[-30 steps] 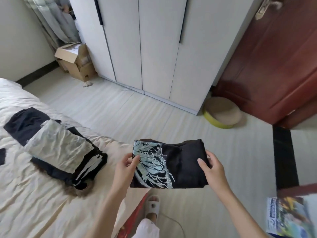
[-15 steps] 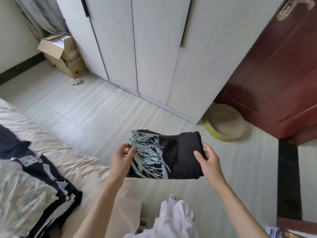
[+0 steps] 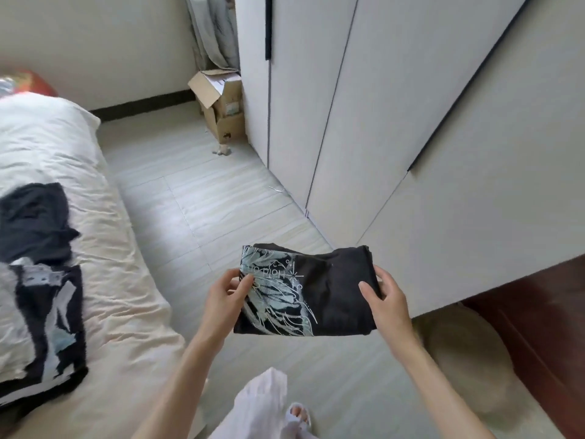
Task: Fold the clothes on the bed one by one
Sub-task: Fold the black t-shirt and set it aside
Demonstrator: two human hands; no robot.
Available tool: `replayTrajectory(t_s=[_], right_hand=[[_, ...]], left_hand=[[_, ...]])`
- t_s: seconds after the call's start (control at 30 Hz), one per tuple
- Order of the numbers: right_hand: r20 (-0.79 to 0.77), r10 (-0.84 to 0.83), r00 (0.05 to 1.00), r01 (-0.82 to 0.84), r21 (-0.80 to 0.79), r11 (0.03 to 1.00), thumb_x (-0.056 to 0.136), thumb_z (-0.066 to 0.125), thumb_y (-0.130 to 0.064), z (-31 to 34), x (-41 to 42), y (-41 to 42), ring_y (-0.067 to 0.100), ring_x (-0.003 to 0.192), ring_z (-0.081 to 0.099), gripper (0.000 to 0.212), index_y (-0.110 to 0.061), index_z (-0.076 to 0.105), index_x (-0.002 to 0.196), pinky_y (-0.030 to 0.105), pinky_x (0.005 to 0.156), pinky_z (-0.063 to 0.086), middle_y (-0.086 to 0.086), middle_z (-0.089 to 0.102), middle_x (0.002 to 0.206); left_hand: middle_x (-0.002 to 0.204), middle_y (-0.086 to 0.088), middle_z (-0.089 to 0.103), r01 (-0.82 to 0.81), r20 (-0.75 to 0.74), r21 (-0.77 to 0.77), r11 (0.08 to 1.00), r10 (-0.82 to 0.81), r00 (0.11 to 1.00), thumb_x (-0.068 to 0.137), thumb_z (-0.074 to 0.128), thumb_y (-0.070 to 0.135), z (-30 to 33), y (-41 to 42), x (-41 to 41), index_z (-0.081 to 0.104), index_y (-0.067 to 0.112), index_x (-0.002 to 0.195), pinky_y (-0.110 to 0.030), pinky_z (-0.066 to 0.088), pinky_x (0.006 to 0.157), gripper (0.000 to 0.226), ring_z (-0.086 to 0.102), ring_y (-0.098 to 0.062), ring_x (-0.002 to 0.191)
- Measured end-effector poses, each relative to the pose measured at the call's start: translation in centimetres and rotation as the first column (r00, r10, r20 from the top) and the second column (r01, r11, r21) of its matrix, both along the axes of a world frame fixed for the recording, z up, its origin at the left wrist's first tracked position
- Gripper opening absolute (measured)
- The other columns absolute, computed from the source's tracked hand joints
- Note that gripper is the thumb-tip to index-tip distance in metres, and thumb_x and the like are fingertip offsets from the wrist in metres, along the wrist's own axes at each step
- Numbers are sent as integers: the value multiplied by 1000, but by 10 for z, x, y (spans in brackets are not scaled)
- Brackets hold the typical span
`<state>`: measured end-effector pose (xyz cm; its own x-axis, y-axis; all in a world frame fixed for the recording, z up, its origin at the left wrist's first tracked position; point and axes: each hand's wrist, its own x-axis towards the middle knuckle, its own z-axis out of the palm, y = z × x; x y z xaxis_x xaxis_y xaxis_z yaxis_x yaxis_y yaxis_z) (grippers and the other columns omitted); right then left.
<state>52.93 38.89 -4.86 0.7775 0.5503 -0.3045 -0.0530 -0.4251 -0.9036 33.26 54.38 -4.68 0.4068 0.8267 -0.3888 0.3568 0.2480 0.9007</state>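
Already one garment looks finished: a black cotton T-shirt with a pale blue-white feather print (image 3: pixel 304 293), folded into a flat rectangle, is held in the air over the pale floor, off the bed. The left hand (image 3: pixel 226 299) pinches its left edge, thumb on top of the print; the right hand (image 3: pixel 384 297) grips the right edge, thumb on top and fingers curled behind. Both forearms reach forward, hands level. To the left of the left hand, on the rumpled cream bed (image 3: pixel 126 280), lie black and white clothes (image 3: pixel 41 299), apparently not yet folded, so more work seems to remain.
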Motion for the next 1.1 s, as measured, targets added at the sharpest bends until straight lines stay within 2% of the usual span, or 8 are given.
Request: replayTrajectory(t_s=[0.27, 0.47, 0.53, 0.63, 0.73, 0.83, 1.0, 1.1], right_hand=[[23, 364, 931, -364, 47, 930, 93, 57, -9, -3, 49, 159, 14, 106, 59, 33, -18, 54, 125, 17, 82, 48, 1, 63, 115], [14, 569, 822, -569, 37, 821, 93, 57, -8, -12, 47, 300, 14, 99, 60, 33, -19, 55, 124, 18, 78, 48, -1, 64, 106], [15, 641, 767, -641, 36, 767, 93, 56, -9, -11, 40, 341, 14, 96, 60, 32, -28, 55, 119, 18, 77, 48, -2, 64, 102], [21, 721, 693, -721, 25, 692, 93, 57, -10, -11, 27, 398, 18, 95, 61, 30, -31, 55, 114, 24, 78, 48, 0, 64, 100], [11, 802, 598, -802, 22, 598, 93, 57, -10, -10, 6, 448, 18, 97, 62, 28, -30, 56, 112, 27, 79, 49, 1, 66, 103], [-13, 873, 488, -873, 22, 488, 93, 56, -10, -13, -20, 496, 19, 97, 63, 28, -34, 58, 108, 33, 81, 52, 2, 68, 103], [-37, 953, 299, -954, 1, 299, 93, 56, -9, -24, -63, 573, 18, 95, 64, 31, -38, 56, 105, 36, 84, 53, 1, 68, 103], [-32, 983, 184, -983, -21, 183, 93, 57, -9, -37, -90, 627, 17, 102, 63, 30, -30, 56, 114, 38, 91, 51, 0, 67, 110]], left_hand=[[77, -3, 53, -372, 6, 62, 926, 373, 928, 94, 57, 21, -9, 80, 9, 57, 24, 92, -11, 36, 59, 4, 47, -11, 69], [82, -2, 59, -612, 17, 26, 790, 612, 790, 92, 59, 22, -31, 163, -1, 55, 33, 82, -22, 42, 72, 16, 55, -15, 78], [89, -6, 64, -687, 14, 3, 726, 687, 726, 92, 60, 25, -35, 187, -8, 61, 28, 92, -30, 45, 80, 3, 60, -21, 89], [101, -8, 64, -751, -21, -26, 660, 750, 661, 92, 59, 28, -34, 215, -22, 61, 15, 112, -38, 48, 92, 24, 60, -23, 98], [99, -6, 65, -813, -29, -20, 582, 813, 582, 92, 58, 30, -33, 237, -39, 63, 21, 103, -44, 49, 93, 15, 61, -24, 97], [94, -1, 63, -884, -61, -14, 467, 882, 467, 93, 57, 30, -38, 255, -56, 57, 31, 89, -37, 48, 89, 4, 60, -21, 95], [100, -6, 63, -956, -114, -6, 293, 950, 292, 93, 57, 29, -51, 284, -77, 61, 13, 114, -30, 46, 83, 26, 58, -22, 96], [92, -2, 62, -982, -138, 8, 188, 973, 185, 94, 56, 23, -58, 317, -88, 61, 13, 105, -23, 42, 71, 16, 56, -19, 87]])
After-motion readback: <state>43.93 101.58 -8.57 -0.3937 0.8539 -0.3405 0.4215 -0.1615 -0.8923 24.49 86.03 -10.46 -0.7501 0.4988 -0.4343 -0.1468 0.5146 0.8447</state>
